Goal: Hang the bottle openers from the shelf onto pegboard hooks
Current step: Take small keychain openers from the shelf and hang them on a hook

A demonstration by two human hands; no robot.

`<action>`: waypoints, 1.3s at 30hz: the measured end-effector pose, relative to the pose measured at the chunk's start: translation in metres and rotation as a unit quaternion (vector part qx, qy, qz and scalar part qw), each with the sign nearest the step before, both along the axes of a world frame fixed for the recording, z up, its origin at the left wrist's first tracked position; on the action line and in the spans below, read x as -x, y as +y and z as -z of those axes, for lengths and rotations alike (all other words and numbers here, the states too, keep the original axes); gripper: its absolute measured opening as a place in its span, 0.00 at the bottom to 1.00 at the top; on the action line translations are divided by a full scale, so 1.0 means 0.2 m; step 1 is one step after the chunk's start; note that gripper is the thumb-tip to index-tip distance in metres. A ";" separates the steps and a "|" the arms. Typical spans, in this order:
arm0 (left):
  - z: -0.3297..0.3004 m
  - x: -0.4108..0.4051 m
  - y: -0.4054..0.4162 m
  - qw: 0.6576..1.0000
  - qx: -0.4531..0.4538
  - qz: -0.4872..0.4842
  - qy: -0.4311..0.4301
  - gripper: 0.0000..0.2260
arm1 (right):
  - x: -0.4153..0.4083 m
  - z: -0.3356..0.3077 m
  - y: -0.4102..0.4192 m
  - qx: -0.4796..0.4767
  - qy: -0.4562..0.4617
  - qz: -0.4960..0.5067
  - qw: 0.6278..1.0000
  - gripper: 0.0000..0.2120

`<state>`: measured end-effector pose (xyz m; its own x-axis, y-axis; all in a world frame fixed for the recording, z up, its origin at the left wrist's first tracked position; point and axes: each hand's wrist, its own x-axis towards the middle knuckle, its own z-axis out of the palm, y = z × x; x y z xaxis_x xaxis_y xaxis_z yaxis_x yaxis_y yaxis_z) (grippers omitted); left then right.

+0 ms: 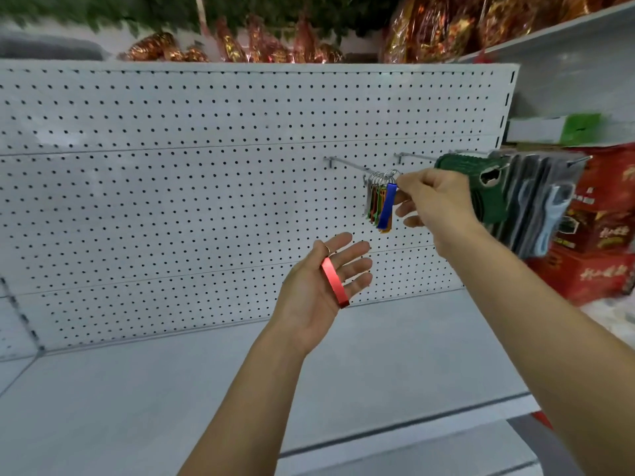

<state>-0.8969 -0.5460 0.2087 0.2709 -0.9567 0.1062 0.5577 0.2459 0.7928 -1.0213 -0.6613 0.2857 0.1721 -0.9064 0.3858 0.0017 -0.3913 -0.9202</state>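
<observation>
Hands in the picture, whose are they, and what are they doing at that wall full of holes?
They belong to a person wearing a camera on the head, so you see what that person sees looking down. The wall is a pegboard with metal hooks sticking out. The right hand pinches a blue opener with its fingers, right at a hook where other coloured bottle openers already hang by their rings. The left hand is flat and open, with a red opener lying on the palm. Below is a grey shelf. Another hook to the right carries green openers.
</observation>
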 end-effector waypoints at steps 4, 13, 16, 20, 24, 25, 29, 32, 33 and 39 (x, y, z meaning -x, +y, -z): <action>0.00 0.04 0.01 1.000 -0.008 -0.022 -0.019 0.20 | 0.01 0.04 -0.01 0.015 -0.018 0.012 1.000 0.02; -0.11 0.20 -0.05 0.976 0.030 -0.106 -0.189 0.17 | 0.07 0.20 0.23 0.095 0.022 -0.176 0.980 0.07; -0.15 0.25 -0.07 0.961 0.046 -0.104 -0.251 0.17 | 0.12 0.19 0.22 0.067 -0.033 -0.190 0.979 0.05; -0.17 0.29 -0.10 0.941 0.062 -0.103 -0.315 0.17 | 0.16 0.17 0.18 0.063 -0.034 -0.201 0.977 0.06; -0.20 0.29 -0.14 0.934 0.092 -0.105 -0.329 0.17 | 0.16 0.15 0.14 0.054 -0.055 -0.230 0.970 0.06; -0.20 0.28 -0.15 0.933 0.096 -0.106 -0.330 0.17 | 0.16 0.14 0.14 0.061 -0.057 -0.227 0.970 0.06; -0.20 0.26 -0.19 0.921 0.093 -0.114 -0.360 0.17 | 0.13 0.11 0.10 0.062 -0.067 -0.213 0.973 0.06; -0.22 0.22 -0.22 0.907 0.086 -0.182 -0.370 0.19 | 0.11 0.07 0.05 0.048 -0.094 -0.174 0.979 0.07; -0.22 0.20 -0.23 0.903 0.082 -0.208 -0.366 0.19 | 0.10 0.06 0.03 0.039 -0.105 -0.158 0.981 0.07; -0.19 0.04 -0.33 0.862 0.071 -0.243 -0.440 0.19 | 0.02 0.02 -0.07 0.005 -0.099 -0.109 0.989 0.07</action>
